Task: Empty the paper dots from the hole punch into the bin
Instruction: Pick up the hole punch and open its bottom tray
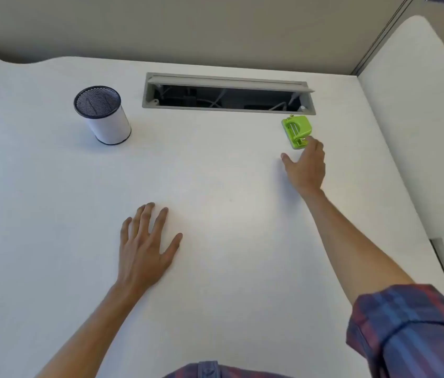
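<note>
A small lime-green hole punch (295,130) lies on the white desk (215,186) at the far right, just below the cable slot. My right hand (305,167) reaches out to it with fingers apart; the fingertips touch its near end and the thumb points left, without a grip. My left hand (145,245) rests flat on the desk in the middle, fingers spread, holding nothing. A small round bin (103,115), white with a dark mesh inside and a dark rim, stands upright at the far left of the desk.
A grey-framed cable slot (227,94) with its flap open and cables inside runs along the back of the desk. A beige partition wall (188,28) stands behind. A white panel (417,118) borders the desk on the right.
</note>
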A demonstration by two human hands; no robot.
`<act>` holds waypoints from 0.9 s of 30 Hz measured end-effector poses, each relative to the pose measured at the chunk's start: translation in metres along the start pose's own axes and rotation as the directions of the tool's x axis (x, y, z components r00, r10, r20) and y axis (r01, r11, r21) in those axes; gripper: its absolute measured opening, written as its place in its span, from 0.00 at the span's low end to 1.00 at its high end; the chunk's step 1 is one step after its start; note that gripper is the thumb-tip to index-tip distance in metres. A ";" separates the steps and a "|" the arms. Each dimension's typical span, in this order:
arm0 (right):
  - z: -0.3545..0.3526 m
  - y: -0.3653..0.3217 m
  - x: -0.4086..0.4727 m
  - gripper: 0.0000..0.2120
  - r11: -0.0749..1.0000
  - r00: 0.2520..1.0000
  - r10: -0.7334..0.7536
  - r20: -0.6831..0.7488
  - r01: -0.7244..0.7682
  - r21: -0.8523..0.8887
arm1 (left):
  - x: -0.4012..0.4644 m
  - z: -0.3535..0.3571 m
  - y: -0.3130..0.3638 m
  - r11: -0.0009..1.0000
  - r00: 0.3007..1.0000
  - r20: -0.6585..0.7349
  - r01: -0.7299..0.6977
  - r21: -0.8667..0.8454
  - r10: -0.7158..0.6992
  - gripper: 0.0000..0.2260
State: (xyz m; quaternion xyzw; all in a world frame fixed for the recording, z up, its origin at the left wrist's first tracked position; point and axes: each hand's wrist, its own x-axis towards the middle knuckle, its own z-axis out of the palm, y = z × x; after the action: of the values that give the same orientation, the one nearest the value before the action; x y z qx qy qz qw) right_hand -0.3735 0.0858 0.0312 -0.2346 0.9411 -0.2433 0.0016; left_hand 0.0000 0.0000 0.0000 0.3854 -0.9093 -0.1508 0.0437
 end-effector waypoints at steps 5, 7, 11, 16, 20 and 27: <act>0.006 -0.001 0.030 0.38 0.999 1.000 0.029 0.003 -0.029 -0.045 | 0.002 0.003 -0.001 1.000 0.999 -0.031 0.019 0.002 -0.019 0.30; 0.010 0.000 0.038 0.39 0.998 0.998 0.051 0.023 -0.050 -0.033 | 0.002 0.005 -0.001 1.000 0.999 -0.040 0.012 0.001 -0.012 0.30; 0.015 0.001 0.051 0.39 0.997 0.996 0.063 0.056 -0.060 -0.058 | 0.002 0.006 -0.002 1.000 0.998 -0.057 0.013 0.012 -0.012 0.30; 0.017 0.004 0.060 0.35 0.995 0.999 0.035 0.031 -0.032 -0.090 | 0.004 0.007 -0.001 1.000 0.997 -0.078 0.011 0.009 -0.010 0.30; 0.018 0.005 0.063 0.31 0.998 1.000 0.019 0.006 -0.019 -0.064 | 0.004 0.006 -0.001 1.000 0.997 -0.074 0.014 0.012 -0.013 0.30; 0.020 0.009 0.051 0.28 0.997 0.999 0.007 -0.043 -0.004 0.081 | 0.003 0.005 -0.001 1.000 0.998 -0.059 0.020 0.008 -0.020 0.30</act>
State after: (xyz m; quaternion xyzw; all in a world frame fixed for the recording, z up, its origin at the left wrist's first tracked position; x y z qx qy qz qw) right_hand -0.4203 0.0610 0.0153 -0.2265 0.9310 -0.2861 -0.0088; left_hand -0.0027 -0.0019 -0.0053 0.3990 -0.9043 -0.1360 0.0672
